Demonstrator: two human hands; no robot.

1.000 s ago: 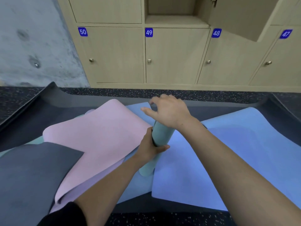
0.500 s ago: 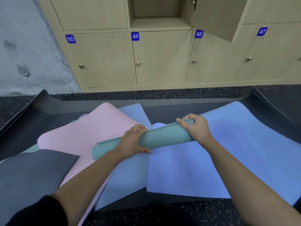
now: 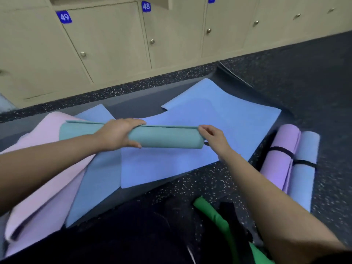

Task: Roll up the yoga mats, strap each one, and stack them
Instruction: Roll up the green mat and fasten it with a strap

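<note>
Teal mat roll [image 3: 167,138] — left hand [image 3: 118,134] grips middle, right hand [image 3: 213,138] holds end.

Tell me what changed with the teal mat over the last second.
The teal roll swung from pointing away from the person to lying crosswise over the spread blue mat. The right hand moved from its far end to its right end, fingers curled round it. The left hand kept its grip near the middle. The pink mat and the blue mat stayed spread out.
</note>
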